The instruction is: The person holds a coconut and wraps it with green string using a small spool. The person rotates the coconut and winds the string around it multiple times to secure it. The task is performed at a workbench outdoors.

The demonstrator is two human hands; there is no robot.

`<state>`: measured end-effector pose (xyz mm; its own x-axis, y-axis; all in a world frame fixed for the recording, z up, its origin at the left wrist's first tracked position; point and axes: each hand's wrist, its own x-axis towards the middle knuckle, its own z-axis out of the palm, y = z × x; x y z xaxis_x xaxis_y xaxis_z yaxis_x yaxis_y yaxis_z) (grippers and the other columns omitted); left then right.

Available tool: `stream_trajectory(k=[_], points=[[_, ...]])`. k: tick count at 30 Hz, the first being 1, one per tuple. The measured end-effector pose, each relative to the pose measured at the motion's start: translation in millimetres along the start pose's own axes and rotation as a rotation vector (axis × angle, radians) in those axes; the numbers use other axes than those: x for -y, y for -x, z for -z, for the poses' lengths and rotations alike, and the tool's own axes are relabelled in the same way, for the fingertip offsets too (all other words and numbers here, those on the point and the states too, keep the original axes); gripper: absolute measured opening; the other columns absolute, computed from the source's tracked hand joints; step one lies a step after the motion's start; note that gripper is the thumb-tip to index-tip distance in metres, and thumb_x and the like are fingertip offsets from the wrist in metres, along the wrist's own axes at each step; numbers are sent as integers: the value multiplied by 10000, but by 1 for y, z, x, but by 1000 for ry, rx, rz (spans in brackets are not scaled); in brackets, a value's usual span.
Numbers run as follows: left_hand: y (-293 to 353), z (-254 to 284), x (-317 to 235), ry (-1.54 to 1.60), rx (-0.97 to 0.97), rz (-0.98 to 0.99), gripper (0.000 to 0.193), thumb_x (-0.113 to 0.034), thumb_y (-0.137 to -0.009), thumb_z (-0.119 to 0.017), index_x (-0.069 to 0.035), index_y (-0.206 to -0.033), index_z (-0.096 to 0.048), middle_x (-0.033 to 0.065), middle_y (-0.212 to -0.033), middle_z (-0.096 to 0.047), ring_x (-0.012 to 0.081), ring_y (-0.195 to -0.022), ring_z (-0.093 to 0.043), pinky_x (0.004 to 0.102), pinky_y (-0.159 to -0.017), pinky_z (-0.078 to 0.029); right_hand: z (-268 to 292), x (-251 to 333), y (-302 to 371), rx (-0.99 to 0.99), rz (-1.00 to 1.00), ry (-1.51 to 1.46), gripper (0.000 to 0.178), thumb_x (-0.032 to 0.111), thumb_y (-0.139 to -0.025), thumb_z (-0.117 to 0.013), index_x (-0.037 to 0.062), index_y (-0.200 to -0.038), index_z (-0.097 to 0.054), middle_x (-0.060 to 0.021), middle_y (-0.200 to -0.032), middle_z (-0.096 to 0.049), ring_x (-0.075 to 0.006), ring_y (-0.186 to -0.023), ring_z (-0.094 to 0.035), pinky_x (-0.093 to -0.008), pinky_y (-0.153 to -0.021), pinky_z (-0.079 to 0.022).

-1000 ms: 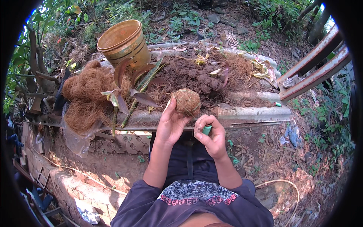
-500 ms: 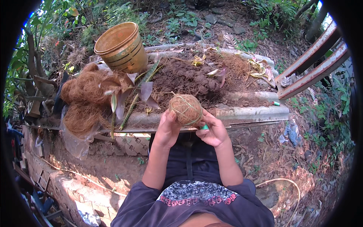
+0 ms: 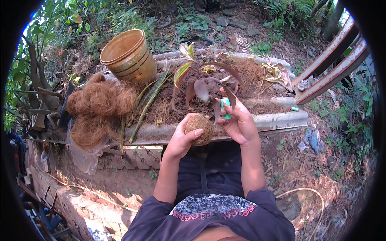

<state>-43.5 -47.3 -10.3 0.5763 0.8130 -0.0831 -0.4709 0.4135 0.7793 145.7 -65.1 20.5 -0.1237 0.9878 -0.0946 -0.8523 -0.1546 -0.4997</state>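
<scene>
Leaves (image 3: 200, 87) are now fanning across upper centre, no longer spreading left of the ball (image 3: 203, 127); the ball is sitting slightly lower, and the right hand (image 3: 243, 125) is holding higher, off to its right.

Sheet (image 3: 281, 119) is spanning mid-frame, bearing soil (image 3: 165, 95) near centre and fibre (image 3: 100, 100) at left. Bucket (image 3: 134, 66) is tilting at upper left. Left hand (image 3: 179, 139) is cupping the ball at centre, thumb pressing its near face. Right fingers are curling round a green spool (image 3: 226, 108).

Step in hand, judging by this: winding thread (image 3: 204, 121) round the ball. Another turn is probably calling for a firm left grip, foliage kept aside, line drawn taut.

Hard to make out: foliage is crowding the right fingertips; most left fingers are passing behind the ball; stem join isn't showing; any line running from spool to ball is too fine to see.
</scene>
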Motion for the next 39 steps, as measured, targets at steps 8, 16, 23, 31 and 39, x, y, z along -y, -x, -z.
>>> stream_trajectory(k=[8,16,23,31,39], points=[[-11,-5,14,-54,-124,-154,537,-108,-835,-606,-47,-1286,-319,118,-1098,-538,175,-931,-577,353,-780,-518,-26,-36,23,42,107,294,409,63,-926,-501,80,-1296,-330,-32,-892,-516,-89,-750,-502,-233,-616,-400],[-11,-7,17,240,-226,-116,439,-90,-869,-577,-116,-1239,-342,80,-1090,-550,169,-997,-574,332,-865,-484,-39,-43,28,69,251,900,91,81,-892,-572,54,-954,-512,40,-837,-479,-14,-718,-414,-173,-627,-355],[-21,-4,19,330,-267,-189,351,-240,-932,-492,-28,-1207,-443,167,-1121,-561,300,-1069,-571,450,-940,-475,-40,-50,45,110,210,1017,134,97,-878,-599,31,-968,-524,6,-853,-531,-58,-784,-480,-216,-706,-401],[-18,-6,4,462,-165,-150,411,-168,-887,-575,-38,-1244,-418,136,-1164,-546,290,-1136,-534,437,-998,-441,-11,-69,51,123,105,718,107,102,-889,-586,56,-953,-513,35,-808,-502,-45,-738,-464,-212,-671,-390],[-17,1,11,311,-220,-164,451,-346,-909,-559,-110,-1274,-442,66,-1217,-540,216,-1139,-502,400,-973,-401,-2,-68,49,120,128,569,76,81,-894,-554,51,-942,-503,27,-841,-493,-36,-727,-442,-188,-632,-366]])
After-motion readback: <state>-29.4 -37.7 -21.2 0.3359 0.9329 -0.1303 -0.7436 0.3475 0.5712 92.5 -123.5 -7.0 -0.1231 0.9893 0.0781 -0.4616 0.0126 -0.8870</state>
